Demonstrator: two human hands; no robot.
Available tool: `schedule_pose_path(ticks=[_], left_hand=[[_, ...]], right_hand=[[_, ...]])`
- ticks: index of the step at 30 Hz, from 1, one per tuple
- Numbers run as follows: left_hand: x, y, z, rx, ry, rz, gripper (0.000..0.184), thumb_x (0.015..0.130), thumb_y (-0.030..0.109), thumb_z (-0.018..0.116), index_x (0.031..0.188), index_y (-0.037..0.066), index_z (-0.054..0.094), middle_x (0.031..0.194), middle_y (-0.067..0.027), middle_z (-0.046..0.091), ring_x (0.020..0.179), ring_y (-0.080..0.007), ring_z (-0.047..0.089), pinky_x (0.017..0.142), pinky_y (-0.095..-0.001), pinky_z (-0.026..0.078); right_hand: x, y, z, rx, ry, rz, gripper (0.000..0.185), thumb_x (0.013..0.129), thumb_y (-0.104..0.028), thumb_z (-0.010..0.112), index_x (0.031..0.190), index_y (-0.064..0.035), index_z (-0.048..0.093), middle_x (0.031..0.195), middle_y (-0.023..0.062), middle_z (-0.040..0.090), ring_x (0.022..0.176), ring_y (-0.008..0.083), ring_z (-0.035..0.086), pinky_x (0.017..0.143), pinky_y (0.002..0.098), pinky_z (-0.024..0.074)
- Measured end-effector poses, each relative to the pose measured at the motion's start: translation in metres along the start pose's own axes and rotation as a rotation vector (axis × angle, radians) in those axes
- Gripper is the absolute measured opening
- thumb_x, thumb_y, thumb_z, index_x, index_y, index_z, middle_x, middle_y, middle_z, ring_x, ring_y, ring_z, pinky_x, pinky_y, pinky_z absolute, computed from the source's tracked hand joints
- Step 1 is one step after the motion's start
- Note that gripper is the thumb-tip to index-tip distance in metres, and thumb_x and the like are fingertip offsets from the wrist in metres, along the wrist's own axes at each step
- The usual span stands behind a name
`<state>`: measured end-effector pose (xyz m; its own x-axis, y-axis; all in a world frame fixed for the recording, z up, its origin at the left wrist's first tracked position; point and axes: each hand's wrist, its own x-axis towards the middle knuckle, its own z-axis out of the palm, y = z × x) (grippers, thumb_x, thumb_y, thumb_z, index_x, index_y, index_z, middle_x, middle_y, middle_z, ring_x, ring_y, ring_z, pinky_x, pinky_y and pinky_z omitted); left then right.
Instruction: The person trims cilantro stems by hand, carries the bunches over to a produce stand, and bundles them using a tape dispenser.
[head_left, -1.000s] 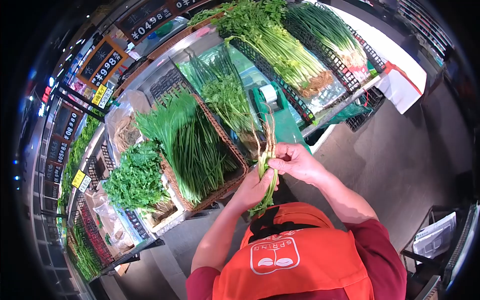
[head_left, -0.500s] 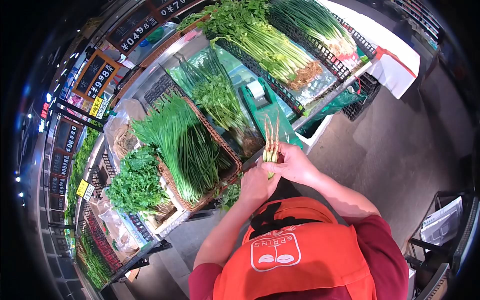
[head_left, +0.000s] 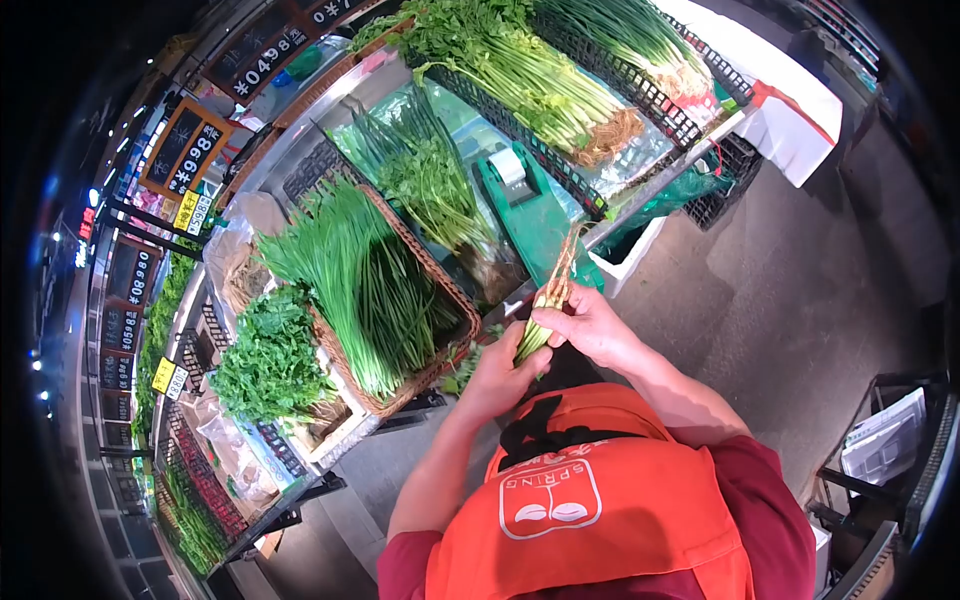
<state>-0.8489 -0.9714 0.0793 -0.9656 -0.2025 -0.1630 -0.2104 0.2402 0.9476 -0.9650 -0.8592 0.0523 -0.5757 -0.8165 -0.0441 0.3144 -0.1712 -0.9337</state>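
Observation:
Both hands hold a small bunch of rooted green stems (head_left: 538, 335) in front of the orange apron (head_left: 560, 470). My left hand (head_left: 497, 368) is closed around its lower stems. Nearer the roots, my right hand (head_left: 597, 327) pinches the bunch with thumb and fingers. The thin brown roots point up and away, tilted slightly right; the leafy end is mostly hidden by my left hand. Just beyond the hands, on the stall, sits a green tape dispenser (head_left: 520, 200) with a white roll.
A wicker basket (head_left: 473, 325) of long green chives is left of my hands. Leafy greens (head_left: 270, 355) lie further left. Celery-like bunches (head_left: 520, 90) and spring onions (head_left: 640, 50) fill black crates at the back. Price boards (head_left: 185, 150) line the left. A grey floor (head_left: 740, 290) lies right.
The bunch has tilted, its roots now leaning right. My left hand has moved slightly down and left along the stems, showing more of them. My right hand has shifted slightly right.

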Motion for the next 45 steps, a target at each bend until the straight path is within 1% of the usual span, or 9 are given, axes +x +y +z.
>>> schedule_pose_path(ticks=[4, 11, 15, 18, 21, 24, 28, 35, 45], left_hand=[[0.0, -0.016, -0.019, 0.021, -0.183, -0.103, 0.019, 0.085, 0.019, 0.055, 0.088, 0.001, 0.049, 0.069, -0.005, 0.053, 0.06, -0.0103, 0.054, 0.056, -0.0267, 0.043], [-0.008, -0.02, -0.018, 0.156, 0.014, 0.15, 0.027, 0.088, 0.026, 0.052, 0.089, 0.0, 0.046, 0.064, -0.0126, 0.05, 0.057, -0.0206, 0.047, 0.056, -0.0328, 0.039], [-0.012, -0.03, -0.026, 0.222, -0.012, -0.035, 0.026, 0.091, 0.025, 0.044, 0.092, -0.001, 0.045, 0.066, -0.0172, 0.048, 0.058, -0.0273, 0.044, 0.056, -0.0343, 0.038], [-0.012, -0.027, -0.032, 0.294, 0.013, -0.067, 0.028, 0.092, 0.027, 0.044, 0.093, -0.002, 0.045, 0.066, -0.0133, 0.048, 0.059, -0.0241, 0.046, 0.056, -0.0345, 0.038], [-0.01, -0.042, -0.041, 0.032, 0.075, -0.1, 0.024, 0.093, 0.026, 0.04, 0.095, 0.003, 0.047, 0.064, 0.0035, 0.039, 0.057, -0.0046, 0.033, 0.05, -0.0204, 0.029], [-0.005, -0.033, -0.048, -0.294, 0.051, -0.161, 0.023, 0.094, 0.026, 0.039, 0.097, 0.004, 0.048, 0.064, 0.0053, 0.036, 0.054, -0.0033, 0.03, 0.048, -0.0184, 0.026], [0.005, -0.029, -0.048, -0.397, 0.037, -0.196, 0.026, 0.094, 0.027, 0.037, 0.095, 0.003, 0.047, 0.063, 0.006, 0.032, 0.053, -0.0027, 0.027, 0.047, -0.0175, 0.024], [0.015, -0.027, -0.053, -0.501, 0.043, -0.222, 0.028, 0.094, 0.03, 0.039, 0.094, 0.003, 0.047, 0.063, 0.0052, 0.033, 0.054, -0.003, 0.028, 0.047, -0.0174, 0.024], [0.022, -0.018, -0.045, -0.493, -0.016, -0.199, 0.028, 0.093, 0.029, 0.039, 0.094, 0.003, 0.047, 0.065, 0.0046, 0.033, 0.055, -0.0038, 0.027, 0.047, -0.0179, 0.023]], right_hand=[[-0.005, 0.011, 0.006, 0.089, 0.021, 0.041, 0.012, 0.083, -0.014, 0.059, 0.091, -0.0059, 0.054, 0.074, -0.0001, 0.057, 0.059, 0.0057, 0.051, 0.052, 0.0193, 0.0434], [0.001, 0.016, 0.008, 0.121, 0.083, 0.152, 0.01, 0.085, -0.015, 0.058, 0.089, -0.0064, 0.055, 0.073, -0.0009, 0.057, 0.058, 0.0046, 0.051, 0.052, 0.0184, 0.0432], [0.004, 0.016, 0.014, 0.104, 0.094, 0.225, 0.01, 0.085, -0.016, 0.058, 0.089, -0.007, 0.056, 0.073, -0.0006, 0.058, 0.058, 0.0054, 0.052, 0.052, 0.0187, 0.0439], [0.008, 0.02, 0.005, 0.011, 0.013, 0.223, 0.016, 0.084, -0.019, 0.059, 0.094, -0.0068, 0.057, 0.081, 0.0005, 0.057, 0.065, 0.0076, 0.053, 0.057, 0.0212, 0.0449], [0.015, -0.004, -0.026, -0.146, 0.045, 0.19, 0.022, 0.081, -0.019, 0.062, 0.098, -0.0062, 0.058, 0.087, 0.0016, 0.055, 0.078, 0.01, 0.053, 0.065, 0.025, 0.0455], [0.043, 0.005, -0.085, -0.882, 0.261, -0.209, 0.03, 0.07, -0.004, 0.064, 0.099, -0.0053, 0.058, 0.083, 0.0072, 0.057, 0.076, 0.0173, 0.056, 0.069, 0.0278, 0.0465], [0.075, 0.004, -0.112, -1.447, 0.008, -0.451, 0.041, 0.067, -0.006, 0.066, 0.106, -0.0118, 0.058, 0.107, 0.0071, 0.053, 0.095, 0.0245, 0.053, 0.079, 0.0324, 0.0462], [0.107, 0.002, -0.111, -1.569, -0.534, -0.799, 0.026, 0.069, -0.018, 0.065, 0.095, -0.0208, 0.066, 0.115, -0.0009, 0.053, 0.101, 0.0194, 0.049, 0.083, 0.0299, 0.0457], [0.056, 0.003, -0.096, -1.451, -0.193, -0.911, 0.035, 0.064, -0.013, 0.067, 0.098, -0.0124, 0.064, 0.106, 0.0015, 0.057, 0.091, 0.0198, 0.053, 0.075, 0.0294, 0.0478]])
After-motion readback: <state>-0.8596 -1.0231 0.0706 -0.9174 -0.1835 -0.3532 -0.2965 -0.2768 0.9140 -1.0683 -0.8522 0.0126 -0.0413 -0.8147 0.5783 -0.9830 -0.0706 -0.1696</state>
